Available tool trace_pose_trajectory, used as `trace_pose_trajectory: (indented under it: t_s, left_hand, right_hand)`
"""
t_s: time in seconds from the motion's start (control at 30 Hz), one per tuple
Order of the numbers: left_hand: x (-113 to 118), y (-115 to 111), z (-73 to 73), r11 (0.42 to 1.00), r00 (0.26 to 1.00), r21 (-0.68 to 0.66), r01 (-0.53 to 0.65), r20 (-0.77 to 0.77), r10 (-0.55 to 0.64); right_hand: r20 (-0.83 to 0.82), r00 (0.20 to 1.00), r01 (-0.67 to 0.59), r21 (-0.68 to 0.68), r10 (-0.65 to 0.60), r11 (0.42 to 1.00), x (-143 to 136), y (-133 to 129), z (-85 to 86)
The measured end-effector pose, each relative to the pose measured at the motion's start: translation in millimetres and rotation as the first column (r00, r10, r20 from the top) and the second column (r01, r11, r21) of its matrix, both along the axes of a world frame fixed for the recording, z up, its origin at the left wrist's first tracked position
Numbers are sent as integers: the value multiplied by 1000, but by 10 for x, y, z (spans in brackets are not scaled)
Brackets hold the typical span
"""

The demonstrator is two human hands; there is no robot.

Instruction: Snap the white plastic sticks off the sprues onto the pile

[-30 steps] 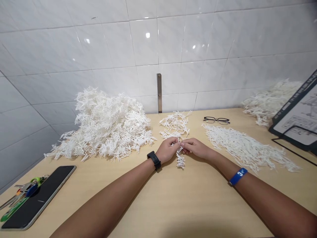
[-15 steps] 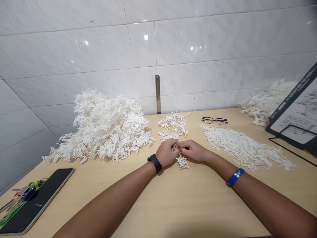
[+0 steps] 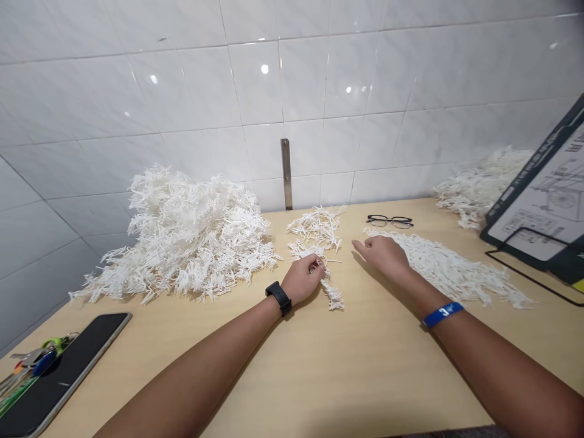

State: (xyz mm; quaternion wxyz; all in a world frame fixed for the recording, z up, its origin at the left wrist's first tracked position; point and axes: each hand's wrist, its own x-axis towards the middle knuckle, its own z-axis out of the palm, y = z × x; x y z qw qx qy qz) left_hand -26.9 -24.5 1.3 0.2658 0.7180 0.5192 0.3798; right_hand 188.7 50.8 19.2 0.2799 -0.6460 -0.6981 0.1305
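My left hand (image 3: 303, 277), with a black band on the wrist, is closed in a pinch on a white strand bundle (image 3: 334, 296), whose bristly end hangs out below the fingertips onto the table. My right hand (image 3: 382, 255), a blue band on its wrist, is apart from it to the right, beside a long flat pile of loose white strands (image 3: 449, 267). Its fingers are loosely bent and the thumb side points left; I see nothing in them. Just beyond my left hand lie a small clump of white strands (image 3: 305, 249) and another loose clump (image 3: 317, 224).
A big heap of white strands (image 3: 196, 234) stands at the left. Eyeglasses (image 3: 390, 221) lie at the back; another white pile (image 3: 479, 182) is behind a dark-edged printed board (image 3: 542, 207) at right. A phone (image 3: 82, 371) with keys (image 3: 39, 359) rests front left.
My right hand has parted from my left hand and moved right, towards the flat strand pile. My left hand still pinches the bundle. The view has shifted slightly.
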Motion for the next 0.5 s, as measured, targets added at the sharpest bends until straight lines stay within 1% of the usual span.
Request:
trace_pose_trajectory:
  t_s: [0.03, 0.07, 0.1, 0.13, 0.17, 0.2, 0.23, 0.27, 0.3, 0.5]
  left_hand:
    - [-4, 1, -1, 1000, 1000, 4, 6, -6, -6]
    - [-9, 4, -5, 1000, 1000, 7, 11, -10, -11]
    - [-13, 7, -10, 1000, 1000, 7, 14, -11, -14]
    - [-16, 11, -17, 1000, 1000, 3, 15, -10, -15]
    - [-19, 15, -24, 1000, 1000, -3, 17, -9, -17]
    - [-20, 20, -31, 1000, 1000, -9, 20, -9, -20]
    - [-21, 24, -37, 1000, 1000, -13, 25, -8, -25]
    - [-21, 28, -42, 999, 999, -14, 31, -9, -31]
    - [-20, 30, -45, 999, 999, -11, 37, -11, -37]
    - [-17, 18, -23, 998, 995, -8, 63, -75, -63]
  right_hand:
    - [-55, 998, -42, -13, 41, 999, -2, 3, -6]
    - [-125, 985, -122, -15, 119, 992, -25, -9, -17]
    - [-192, 953, -240, -17, 232, 971, -65, -35, -31]
    - [-244, 900, -377, -21, 361, 926, -116, -69, -46]
    - [-278, 832, -507, -31, 480, 862, -171, -107, -62]
    - [-296, 764, -612, -49, 573, 790, -224, -145, -79]
    - [-301, 710, -683, -74, 636, 727, -270, -178, -96]
    - [-297, 680, -721, -100, 671, 686, -305, -203, -112]
    - [-288, 669, -735, -120, 685, 667, -327, -220, -126]
    - [-259, 648, -757, -106, 717, 645, -318, -222, -154]
